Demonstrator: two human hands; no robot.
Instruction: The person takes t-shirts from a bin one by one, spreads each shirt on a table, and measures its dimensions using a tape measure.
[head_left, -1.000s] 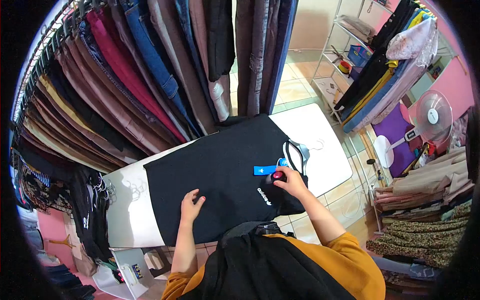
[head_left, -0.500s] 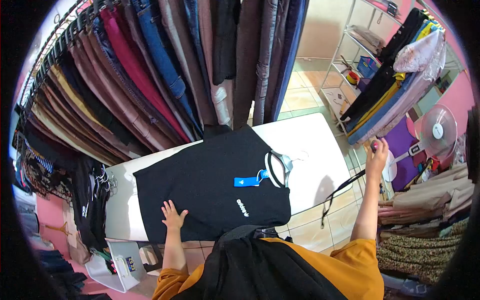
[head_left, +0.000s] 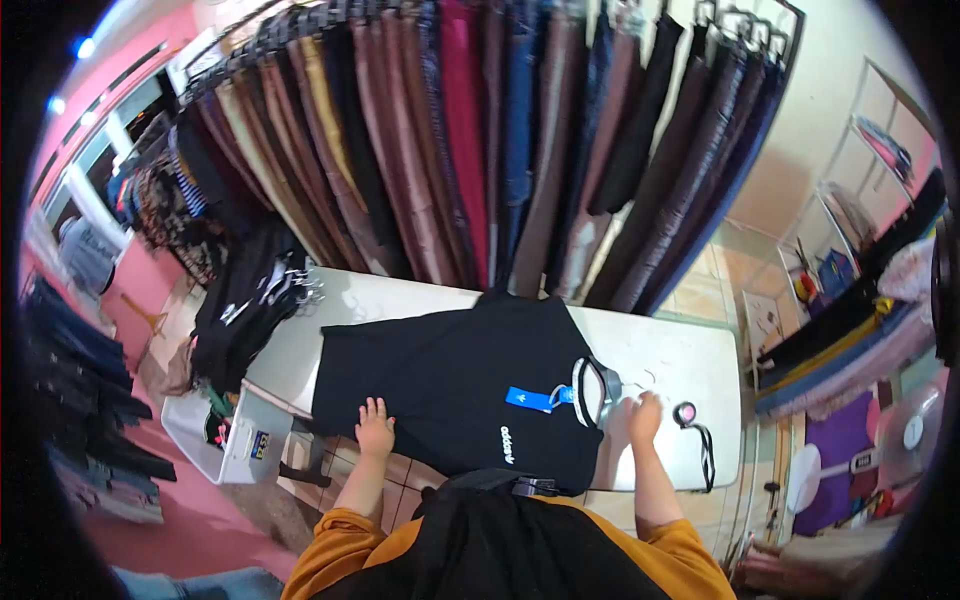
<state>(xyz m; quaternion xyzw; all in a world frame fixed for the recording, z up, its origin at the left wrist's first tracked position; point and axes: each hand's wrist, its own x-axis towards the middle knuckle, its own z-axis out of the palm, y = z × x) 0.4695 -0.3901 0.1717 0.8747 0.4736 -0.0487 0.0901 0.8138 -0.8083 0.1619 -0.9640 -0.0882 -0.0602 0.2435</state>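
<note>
A black T-shirt with white lettering lies spread on the white table. A blue tag hangs at its collar, and a grey hanger sits in the neck. My left hand rests flat on the shirt near its lower edge, fingers spread. My right hand is over the table beside the collar, close to the hanger's hook, its fingers loosely bent with nothing visible in them. Right of it lies a small round black thing with a pink centre, with a black strap hanging toward the table edge.
Trousers on a rack hang along the far side of the table. Black garments with hangers lie at the left end, above a white bin. A fan and shelves stand at right.
My right hand has let go of the round thing with the strap, which now lies on the table, and has moved left toward the collar. My left hand stays on the shirt. The view has shifted.
</note>
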